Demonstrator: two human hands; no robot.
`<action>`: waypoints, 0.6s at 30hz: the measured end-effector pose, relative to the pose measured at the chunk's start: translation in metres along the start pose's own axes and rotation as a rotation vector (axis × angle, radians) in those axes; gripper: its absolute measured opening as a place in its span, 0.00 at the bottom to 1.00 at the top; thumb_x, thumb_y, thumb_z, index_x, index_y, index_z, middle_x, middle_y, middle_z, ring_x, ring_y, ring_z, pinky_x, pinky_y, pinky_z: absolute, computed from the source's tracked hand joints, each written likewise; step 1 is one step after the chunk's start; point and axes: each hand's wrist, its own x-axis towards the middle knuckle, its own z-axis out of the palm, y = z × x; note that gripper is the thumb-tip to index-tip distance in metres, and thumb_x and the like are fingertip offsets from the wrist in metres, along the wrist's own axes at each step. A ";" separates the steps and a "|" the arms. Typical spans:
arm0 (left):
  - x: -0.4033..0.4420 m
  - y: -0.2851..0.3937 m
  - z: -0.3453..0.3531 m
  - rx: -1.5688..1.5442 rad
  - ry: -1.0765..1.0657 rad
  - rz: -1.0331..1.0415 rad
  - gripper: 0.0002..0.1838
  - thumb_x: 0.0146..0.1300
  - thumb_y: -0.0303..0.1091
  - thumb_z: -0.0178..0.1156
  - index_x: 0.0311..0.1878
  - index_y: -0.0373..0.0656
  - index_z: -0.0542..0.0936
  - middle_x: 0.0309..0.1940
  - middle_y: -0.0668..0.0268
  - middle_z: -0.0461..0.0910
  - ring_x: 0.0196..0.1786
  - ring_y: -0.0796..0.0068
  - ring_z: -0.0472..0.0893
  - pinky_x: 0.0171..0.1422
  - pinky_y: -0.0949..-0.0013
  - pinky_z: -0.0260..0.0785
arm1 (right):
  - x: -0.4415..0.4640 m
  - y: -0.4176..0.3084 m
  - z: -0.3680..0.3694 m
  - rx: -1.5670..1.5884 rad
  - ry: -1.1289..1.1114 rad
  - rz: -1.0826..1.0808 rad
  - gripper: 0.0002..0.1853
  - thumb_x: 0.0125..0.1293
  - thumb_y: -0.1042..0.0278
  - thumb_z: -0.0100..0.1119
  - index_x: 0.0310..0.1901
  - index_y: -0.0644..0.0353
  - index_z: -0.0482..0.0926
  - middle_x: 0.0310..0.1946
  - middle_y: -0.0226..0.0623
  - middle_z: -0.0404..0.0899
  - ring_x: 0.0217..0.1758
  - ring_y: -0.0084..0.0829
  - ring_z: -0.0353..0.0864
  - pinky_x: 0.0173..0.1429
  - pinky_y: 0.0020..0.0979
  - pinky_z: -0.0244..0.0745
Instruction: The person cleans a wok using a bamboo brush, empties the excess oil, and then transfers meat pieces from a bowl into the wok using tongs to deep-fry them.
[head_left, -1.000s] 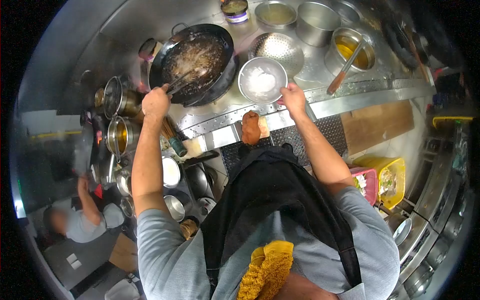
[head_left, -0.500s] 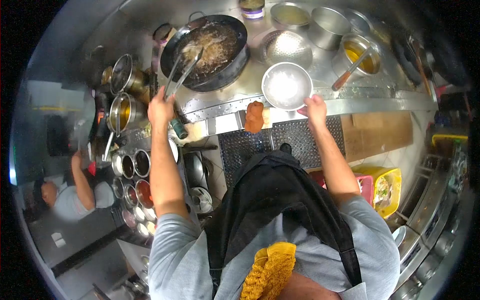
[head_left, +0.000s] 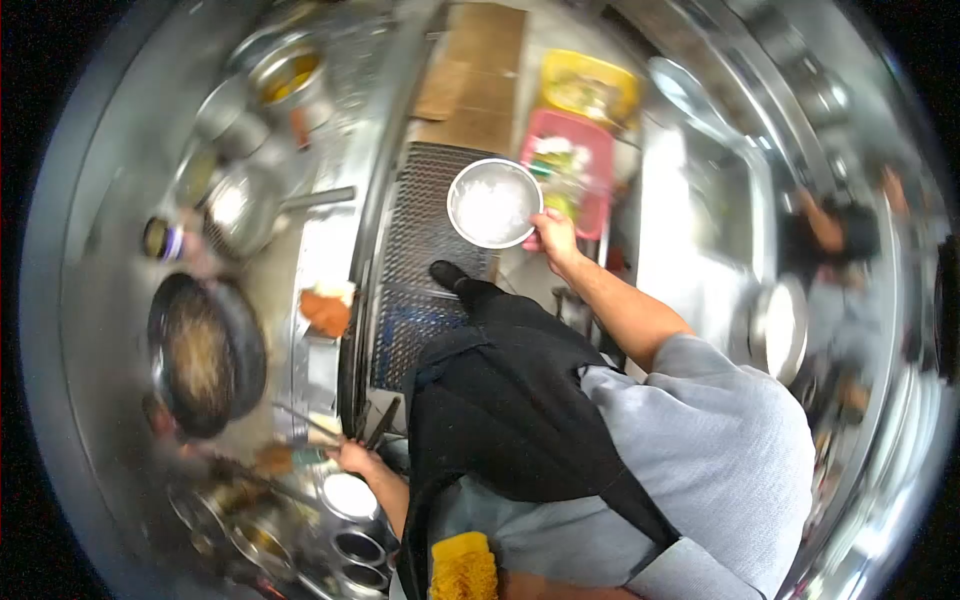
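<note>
My right hand (head_left: pixel 552 236) grips the rim of a round metal bowl (head_left: pixel 494 204), which it holds out above the black floor mat. White glare covers much of the bowl's inside, so its contents are hard to tell. My left hand (head_left: pixel 354 458) is closed round metal tongs (head_left: pixel 308 418), low at the left beside the stove counter. The tongs' tips point toward the wok (head_left: pixel 200 355), which has browned, bubbling-looking contents blurred by motion.
An orange-brown cloth (head_left: pixel 325 312) lies on the counter's edge. A perforated strainer (head_left: pixel 240 210) and pots stand on the counter. Pink (head_left: pixel 597 165) and yellow (head_left: pixel 625 90) bins are on the floor. Beyond the steel worktop (head_left: pixel 690 270), another person (head_left: pixel 850 235) is at the right.
My body and view have turned to the right. The bowl has moved from the counter's edge to over the floor mat. The tongs have come away from the wok.
</note>
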 end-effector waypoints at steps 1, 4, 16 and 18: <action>0.028 -0.014 0.000 -0.079 -0.054 -0.033 0.40 0.69 0.25 0.54 0.80 0.40 0.46 0.32 0.61 0.74 0.22 0.76 0.67 0.22 0.71 0.62 | -0.005 0.003 -0.024 0.048 0.080 -0.002 0.04 0.66 0.72 0.53 0.40 0.61 0.74 0.29 0.36 0.79 0.24 0.28 0.80 0.27 0.29 0.83; 0.161 -0.072 0.001 0.206 -0.057 -0.141 0.28 0.70 0.34 0.50 0.72 0.41 0.63 0.38 0.61 0.76 0.33 0.68 0.69 0.38 0.57 0.66 | -0.018 0.014 -0.103 0.223 0.339 -0.070 0.06 0.67 0.72 0.50 0.43 0.62 0.72 0.33 0.40 0.78 0.26 0.32 0.81 0.30 0.31 0.85; 0.011 -0.007 0.032 0.534 -0.247 0.777 0.15 0.69 0.25 0.54 0.56 0.33 0.80 0.47 0.58 0.83 0.50 0.66 0.81 0.61 0.66 0.72 | -0.026 0.085 -0.259 0.706 0.855 -0.063 0.30 0.73 0.56 0.46 0.68 0.70 0.59 0.63 0.51 0.69 0.56 0.45 0.79 0.55 0.41 0.81; -0.019 -0.004 0.043 0.343 -0.386 0.627 0.14 0.69 0.22 0.53 0.56 0.34 0.80 0.44 0.62 0.84 0.46 0.74 0.81 0.55 0.70 0.73 | -0.004 0.075 -0.193 0.538 0.657 -0.012 0.27 0.73 0.57 0.44 0.66 0.69 0.62 0.59 0.50 0.73 0.53 0.43 0.81 0.49 0.39 0.82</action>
